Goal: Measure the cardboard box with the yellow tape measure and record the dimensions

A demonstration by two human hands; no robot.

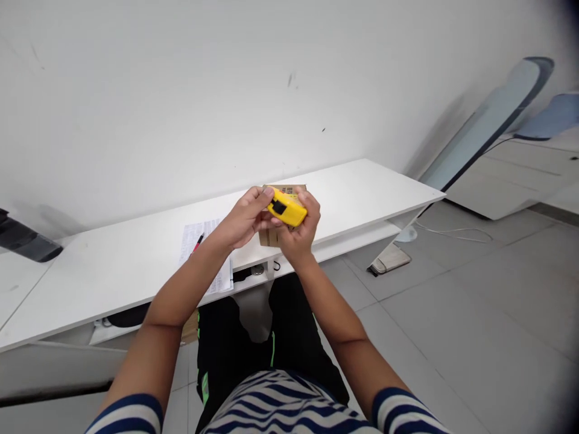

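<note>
Yellow case held between two hands above a white desk

View from the head camera, directed forward and down; the yellow case, a rounded block with a black inset toward its left end, is raised in front of the person, above the desk near its front edge; the left hand grips the left end, thumb laid on the upper face close to the black inset; the right hand is curled around the right end, its fingers folded over the far side; both hands are thus narrowed on the same case, one at each end. Behind the case and partly hidden by the hands is a brown cardboard box, dark print showing on its upper part; left of it, printed sheets lie on the desk, partly covered by the left forearm, with a red and black pen on them; a dark object, cut off by the picture's border, is at the far left. Beneath the desk top runs a white shelf; a small round item is visible under the front edge, its nature unclear. At the right, a long pale panel with a dark rim slants beside the wall; a thin cable and a flat pale object lie on the grey tiled floor.
</note>
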